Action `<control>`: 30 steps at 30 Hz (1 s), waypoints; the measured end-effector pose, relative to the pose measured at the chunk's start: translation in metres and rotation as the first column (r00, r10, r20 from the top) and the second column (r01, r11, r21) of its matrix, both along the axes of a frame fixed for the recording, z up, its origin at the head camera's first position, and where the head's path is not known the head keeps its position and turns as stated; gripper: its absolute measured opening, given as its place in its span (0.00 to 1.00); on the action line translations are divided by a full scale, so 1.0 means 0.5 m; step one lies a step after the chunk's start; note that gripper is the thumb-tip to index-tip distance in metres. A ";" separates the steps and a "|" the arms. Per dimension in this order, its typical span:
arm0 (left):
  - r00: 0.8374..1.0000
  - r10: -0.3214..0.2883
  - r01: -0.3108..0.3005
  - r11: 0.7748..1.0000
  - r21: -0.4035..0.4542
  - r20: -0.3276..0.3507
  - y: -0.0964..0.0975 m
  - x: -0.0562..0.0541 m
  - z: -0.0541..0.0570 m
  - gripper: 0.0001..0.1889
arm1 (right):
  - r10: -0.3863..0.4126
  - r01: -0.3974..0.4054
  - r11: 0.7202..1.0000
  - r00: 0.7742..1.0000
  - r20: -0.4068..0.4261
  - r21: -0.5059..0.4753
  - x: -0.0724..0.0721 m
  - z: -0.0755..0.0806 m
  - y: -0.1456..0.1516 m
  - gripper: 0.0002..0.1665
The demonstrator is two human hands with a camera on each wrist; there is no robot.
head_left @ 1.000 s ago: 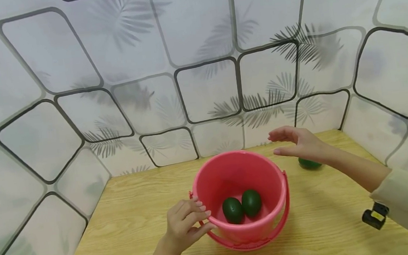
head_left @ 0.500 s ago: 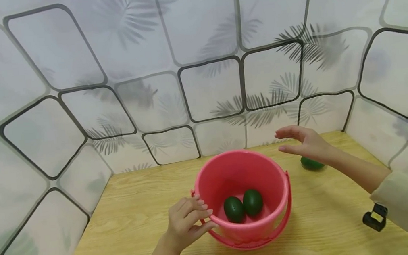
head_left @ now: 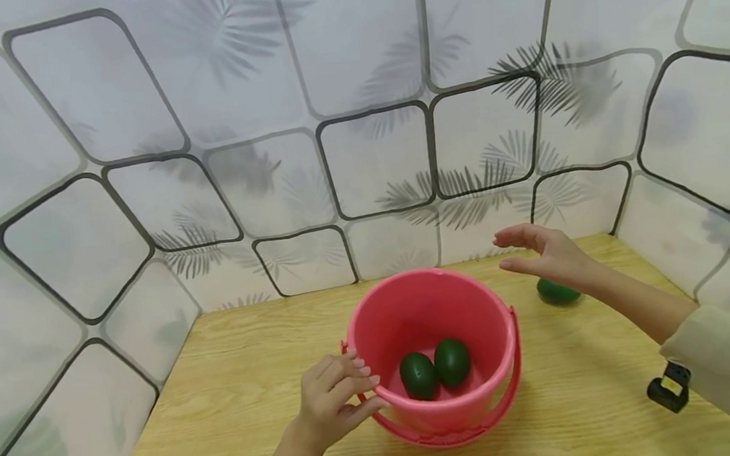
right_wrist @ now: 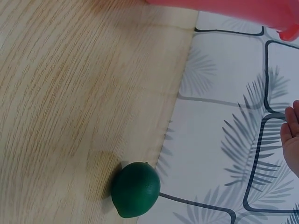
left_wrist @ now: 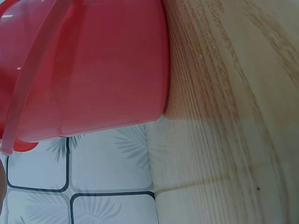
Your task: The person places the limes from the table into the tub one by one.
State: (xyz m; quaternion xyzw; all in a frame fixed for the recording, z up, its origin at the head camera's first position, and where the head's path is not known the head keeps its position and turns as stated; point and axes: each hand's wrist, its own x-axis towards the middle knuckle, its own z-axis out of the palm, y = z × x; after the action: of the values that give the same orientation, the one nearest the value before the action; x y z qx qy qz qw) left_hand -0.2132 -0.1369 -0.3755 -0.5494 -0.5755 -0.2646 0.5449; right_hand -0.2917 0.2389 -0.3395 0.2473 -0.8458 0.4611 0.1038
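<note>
A pink bucket [head_left: 421, 426] stands on the table with its handle hanging down at the front. Two dark green limes [head_left: 451, 362] lie side by side on its bottom. My left hand [head_left: 331, 401] holds the near left rim, its fingers bent over the edge. My right hand [head_left: 546, 255] hovers right of the bucket, fingers loosely bent and thumb apart, holding nothing. Behind that wrist, partly covered in the head view, a third green lime [right_wrist: 136, 190] lies on the table; the right wrist view shows it whole, with a pointed end.
The wood-grain table [head_left: 253, 368] meets patterned walls [head_left: 379, 169] at the back and on both sides. A small black device [head_left: 669, 387] hangs at my right sleeve.
Both hands keep almost the same pose. The head view shifts slightly, and my right hand sits a little farther right from the bucket than a second ago.
</note>
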 end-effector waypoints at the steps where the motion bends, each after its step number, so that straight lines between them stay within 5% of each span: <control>1: 1.000 0.001 -0.001 1.000 0.001 -0.002 0.000 0.000 0.000 0.19 | -0.004 0.004 1.000 1.000 0.005 0.002 0.000 0.000 0.001 0.25; 30: 1.000 0.002 -0.002 1.000 -0.002 0.008 0.000 -0.002 -0.004 0.19 | -0.120 0.120 0.993 0.992 0.024 0.016 -0.034 -0.041 0.045 0.25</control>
State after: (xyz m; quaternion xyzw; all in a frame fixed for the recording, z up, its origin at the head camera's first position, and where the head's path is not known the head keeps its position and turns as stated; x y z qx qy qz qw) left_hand -0.2140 -0.1371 -0.3775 -0.5485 -0.5785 -0.2657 0.5421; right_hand -0.3085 0.2617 -0.3597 0.1908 -0.8638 0.4509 0.1191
